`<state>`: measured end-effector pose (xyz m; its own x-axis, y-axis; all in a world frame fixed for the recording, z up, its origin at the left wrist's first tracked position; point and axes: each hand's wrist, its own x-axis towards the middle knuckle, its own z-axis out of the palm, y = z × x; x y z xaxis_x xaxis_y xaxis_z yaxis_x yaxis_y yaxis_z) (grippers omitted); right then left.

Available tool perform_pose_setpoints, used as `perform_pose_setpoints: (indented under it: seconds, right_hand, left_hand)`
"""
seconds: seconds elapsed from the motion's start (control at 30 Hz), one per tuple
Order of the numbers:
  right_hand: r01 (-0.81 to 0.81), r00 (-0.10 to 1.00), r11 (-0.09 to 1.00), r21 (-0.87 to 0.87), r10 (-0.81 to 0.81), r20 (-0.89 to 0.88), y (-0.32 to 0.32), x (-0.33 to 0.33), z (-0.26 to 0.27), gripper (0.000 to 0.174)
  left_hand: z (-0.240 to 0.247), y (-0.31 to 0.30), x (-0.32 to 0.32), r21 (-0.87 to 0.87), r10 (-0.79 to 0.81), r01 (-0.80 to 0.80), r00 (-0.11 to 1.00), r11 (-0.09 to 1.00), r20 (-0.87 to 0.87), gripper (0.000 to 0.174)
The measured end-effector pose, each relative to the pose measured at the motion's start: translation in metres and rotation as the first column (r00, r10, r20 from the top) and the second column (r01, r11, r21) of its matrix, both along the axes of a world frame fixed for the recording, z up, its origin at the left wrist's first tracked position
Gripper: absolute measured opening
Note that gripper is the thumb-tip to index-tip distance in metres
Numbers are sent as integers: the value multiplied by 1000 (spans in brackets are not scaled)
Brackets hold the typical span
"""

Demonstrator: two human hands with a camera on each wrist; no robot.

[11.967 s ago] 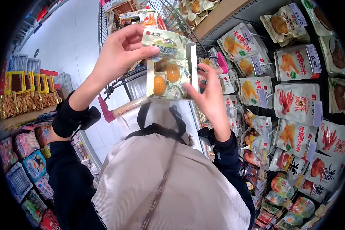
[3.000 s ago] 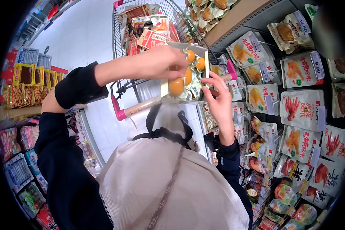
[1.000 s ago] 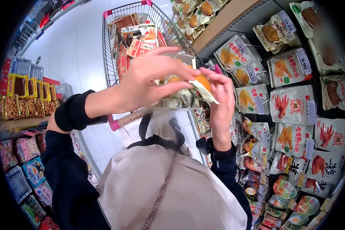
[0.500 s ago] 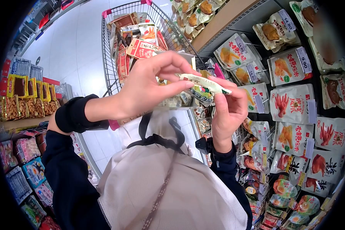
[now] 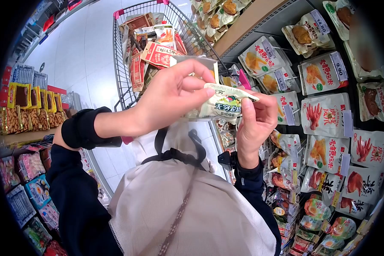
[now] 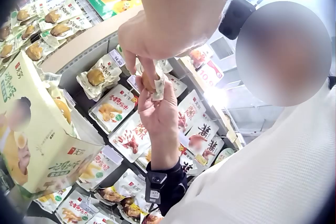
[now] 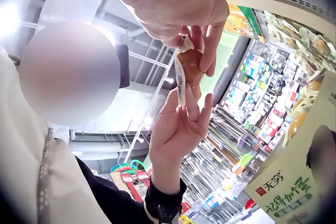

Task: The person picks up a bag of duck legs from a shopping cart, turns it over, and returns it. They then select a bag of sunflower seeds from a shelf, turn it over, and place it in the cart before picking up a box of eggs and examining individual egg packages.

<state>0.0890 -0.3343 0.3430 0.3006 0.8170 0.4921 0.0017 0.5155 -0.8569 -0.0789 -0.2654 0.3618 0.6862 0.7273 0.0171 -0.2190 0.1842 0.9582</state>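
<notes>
A small pale packet (image 5: 226, 102) with green and dark print faces up in the head view, pinched at its two ends by both hands. At its left end are the thumb and fingers of my left hand (image 5: 166, 96); my right hand (image 5: 256, 123) grips the other end. From the left wrist view, a brownish egg shape shows in the packet (image 6: 150, 82); the right wrist view shows it too, in the clear side of the packet (image 7: 190, 66). Below and behind the hands stands an open box (image 5: 200, 63), largely hidden by them; its printed side (image 6: 47, 140) fills the left wrist view's left edge.
A shopping cart (image 5: 123, 55) with several packaged foods, among them a red packet (image 5: 160, 54), stands beyond the box. Hanging food pouches (image 5: 325, 115) with price tags line the right-hand rack. At the left are shelves with yellow snack bags (image 5: 21, 96).
From inside the box, my left hand has come up with a packet, which my right hand has also taken hold of. The packet has turned from its orange side to its printed face.
</notes>
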Motion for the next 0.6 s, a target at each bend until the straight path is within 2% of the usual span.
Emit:
perform_pose_setpoints:
  seconds: [0.2,0.4,0.6]
  right_hand:
    - [89,994,996,17,-90,67,-2,-3,1,14]
    - [63,998,997,-47,-62,16,-1,0,-2,12]
    - [73,997,996,-46,-71,41,-1,5,-6,12]
  left_hand:
    - [0,0,0,8,16,-16,1000,1000,-8,14]
    - [-2,0,0,27,18,-18,1000,999,13,12]
    - [-7,2,3,82,77,-73,996,994,-53,13]
